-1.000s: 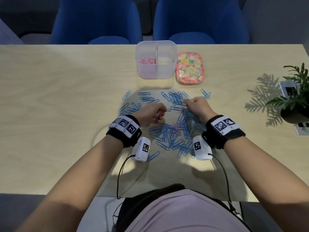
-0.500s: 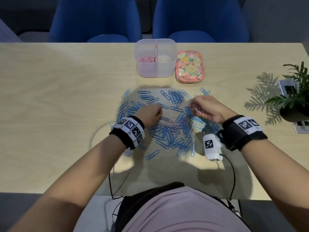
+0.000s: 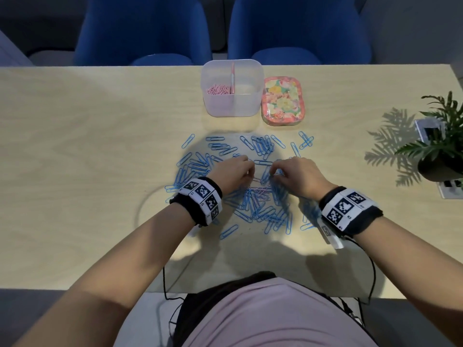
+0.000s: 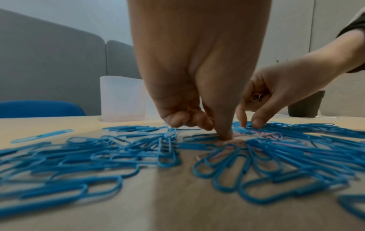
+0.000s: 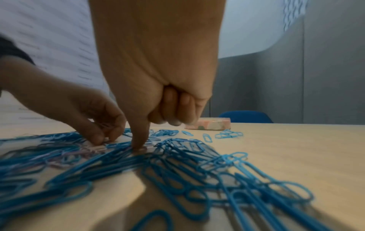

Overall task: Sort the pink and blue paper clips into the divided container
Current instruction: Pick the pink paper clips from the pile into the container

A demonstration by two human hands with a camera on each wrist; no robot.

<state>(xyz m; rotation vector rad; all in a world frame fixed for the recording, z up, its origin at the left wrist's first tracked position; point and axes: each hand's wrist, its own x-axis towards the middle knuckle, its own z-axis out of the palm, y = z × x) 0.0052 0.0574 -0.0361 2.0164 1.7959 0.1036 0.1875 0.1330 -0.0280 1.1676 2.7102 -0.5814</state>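
Note:
Several blue paper clips [image 3: 253, 209] lie spread over the table, with a few pink paper clips [image 3: 260, 192] mixed in at the middle. My left hand [image 3: 246, 171] and right hand [image 3: 275, 172] meet over that spot. The left hand [image 4: 217, 131] presses its thumb on pink clips, the other fingers curled. The right hand [image 5: 142, 140] pokes the pile with thumb and forefinger. Pink clips [image 4: 256, 96] show inside its curled fingers. The clear divided container [image 3: 231, 106] stands behind, with pink clips [image 3: 218, 89] in its left half.
A floral lid [image 3: 281, 101] lies right of the container. A potted plant [image 3: 441, 156] stands at the table's right edge beside a socket plate [image 3: 448, 189]. Two blue chairs [image 3: 145, 28] face the far side. Cables hang off the near edge.
The hands drew apart half a second ago. Now both have come back together over the pink clips in the middle of the pile.

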